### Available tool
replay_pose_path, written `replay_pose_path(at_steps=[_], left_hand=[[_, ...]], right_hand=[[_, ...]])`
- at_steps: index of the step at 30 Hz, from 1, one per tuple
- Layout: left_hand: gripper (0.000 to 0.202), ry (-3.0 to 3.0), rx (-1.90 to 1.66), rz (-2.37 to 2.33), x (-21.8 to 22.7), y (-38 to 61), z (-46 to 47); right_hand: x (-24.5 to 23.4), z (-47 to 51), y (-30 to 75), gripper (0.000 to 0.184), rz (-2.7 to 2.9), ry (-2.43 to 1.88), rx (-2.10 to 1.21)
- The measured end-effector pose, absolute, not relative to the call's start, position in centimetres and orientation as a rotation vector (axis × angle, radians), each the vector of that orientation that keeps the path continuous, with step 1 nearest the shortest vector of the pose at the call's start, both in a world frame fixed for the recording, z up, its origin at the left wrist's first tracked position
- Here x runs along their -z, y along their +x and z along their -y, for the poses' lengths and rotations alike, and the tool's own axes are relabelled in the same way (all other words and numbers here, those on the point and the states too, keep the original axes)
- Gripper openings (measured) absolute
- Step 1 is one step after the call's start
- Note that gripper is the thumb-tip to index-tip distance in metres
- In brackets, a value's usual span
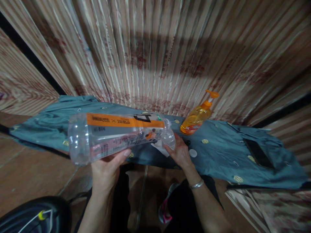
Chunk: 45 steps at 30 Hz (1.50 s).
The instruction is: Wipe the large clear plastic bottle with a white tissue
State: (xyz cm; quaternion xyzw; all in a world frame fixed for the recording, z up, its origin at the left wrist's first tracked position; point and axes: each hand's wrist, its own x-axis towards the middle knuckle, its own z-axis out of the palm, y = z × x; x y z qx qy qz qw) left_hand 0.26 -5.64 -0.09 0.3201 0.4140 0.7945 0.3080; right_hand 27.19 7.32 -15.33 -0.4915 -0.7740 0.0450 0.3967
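My left hand (107, 168) grips a large empty clear plastic bottle (116, 136) with an orange and grey label, held on its side above a blue-green cloth (218, 152). My right hand (179, 150) is closed at the bottle's neck end, with a white cloth or tissue (159, 147) under its fingers. A small white cap (193, 153) lies on the cloth just right of that hand. An orange pump bottle of liquid soap (196, 118) stands a little behind and to the right.
A dark phone (257, 152) lies on the cloth at the right. A pleated patterned curtain (155, 51) hangs close behind. Brown floor tiles (36, 174) lie at the left, and a dark rounded object (31, 215) sits at bottom left. My shoe (165, 210) shows below.
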Motion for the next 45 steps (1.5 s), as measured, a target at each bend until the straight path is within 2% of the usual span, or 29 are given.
replay_pose_path(at_steps=[8, 14, 23, 27, 34, 45], left_hand=[[0.043, 0.854, -2.125, -1.129, -0.8, 1.1, 5.5], [0.048, 0.865, -2.114, -1.180, -1.5, 1.6, 5.5], [0.030, 0.933, -2.038, -1.236, -0.9, 1.0, 5.5], [0.032, 0.907, -2.047, -1.251, -1.1, 1.3, 5.6], [0.053, 0.876, -2.034, -1.242, -1.4, 1.5, 5.5], [0.033, 0.883, -2.019, -1.252, -1.6, 1.3, 5.7]], right_hand=[[15.6, -7.4, 27.2, 0.069, 1.974, -1.232, -0.077], [15.3, -7.3, 27.2, 0.070, 1.982, -1.245, -0.114], [14.9, -7.2, 27.0, 0.071, 1.958, -1.255, -0.125], [14.8, -7.1, 27.1, 0.072, 1.960, -1.247, -0.136], [14.8, -7.1, 27.1, 0.069, 1.962, -1.254, -0.146], [14.7, -7.0, 26.9, 0.071, 1.935, -1.273, -0.165]])
